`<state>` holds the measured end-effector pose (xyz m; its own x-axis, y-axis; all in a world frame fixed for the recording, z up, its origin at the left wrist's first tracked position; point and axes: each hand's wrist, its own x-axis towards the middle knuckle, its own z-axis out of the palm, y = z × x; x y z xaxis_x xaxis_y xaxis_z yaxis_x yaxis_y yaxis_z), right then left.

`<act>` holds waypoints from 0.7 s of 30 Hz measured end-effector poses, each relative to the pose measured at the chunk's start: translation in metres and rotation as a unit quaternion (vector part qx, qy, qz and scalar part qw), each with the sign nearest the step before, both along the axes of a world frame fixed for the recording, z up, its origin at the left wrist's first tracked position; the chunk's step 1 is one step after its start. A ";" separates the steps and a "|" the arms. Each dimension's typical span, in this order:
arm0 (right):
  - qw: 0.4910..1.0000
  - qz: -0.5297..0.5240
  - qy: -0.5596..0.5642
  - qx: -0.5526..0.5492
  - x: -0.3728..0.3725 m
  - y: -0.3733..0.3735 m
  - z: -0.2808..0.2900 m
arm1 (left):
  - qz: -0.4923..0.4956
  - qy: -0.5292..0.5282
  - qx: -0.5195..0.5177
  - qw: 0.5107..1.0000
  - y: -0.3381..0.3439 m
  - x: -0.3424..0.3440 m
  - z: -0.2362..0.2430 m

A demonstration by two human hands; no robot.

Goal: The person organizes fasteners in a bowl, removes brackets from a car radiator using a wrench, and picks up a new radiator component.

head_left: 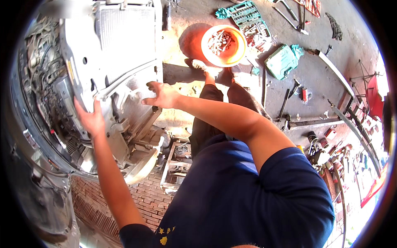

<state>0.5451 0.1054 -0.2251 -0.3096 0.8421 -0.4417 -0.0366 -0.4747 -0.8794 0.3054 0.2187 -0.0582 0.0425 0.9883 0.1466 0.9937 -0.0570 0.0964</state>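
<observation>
My left hand (92, 120) lies against the near end of the pale front panel (82, 49) of an open car front. Its thumb and fingers are spread in a wide V around the panel's edge. Just in front of the finned radiator (128, 33), my right hand (163, 96) hangs with fingers apart and slightly bent, holding nothing that I can see. A pale bracket-like part (120, 97) sits between the two hands. Strong sunlight washes out detail there. Behind the panel, the engine bay (45, 87) is packed with hoses and dark parts.
An orange basin (205, 43) of metal parts stands beyond my feet. Near it lie an open teal socket case (244, 14), a closed teal case (282, 62) and a hammer (295, 87). A metal frame (169, 167) sits on bricks beside my legs. Clutter lines the right.
</observation>
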 end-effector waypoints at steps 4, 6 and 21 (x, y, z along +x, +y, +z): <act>0.990 0.063 -0.074 -0.104 0.043 -0.024 -0.066 | 0.017 0.008 -0.025 1.000 -0.002 -0.002 0.000; 0.975 0.089 -0.154 -0.132 0.067 -0.040 -0.111 | 0.031 0.040 -0.027 0.998 -0.003 -0.008 -0.001; 0.888 0.008 -0.373 -0.267 0.194 -0.135 -0.500 | 0.271 -0.037 -0.011 0.962 -0.011 -0.006 0.022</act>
<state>0.7387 -0.0294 -0.7250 0.2278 0.4483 -0.8644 0.4729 -0.8269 -0.3043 0.2997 0.2079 -0.0366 -0.4890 0.8656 0.1080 0.8677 0.4698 0.1626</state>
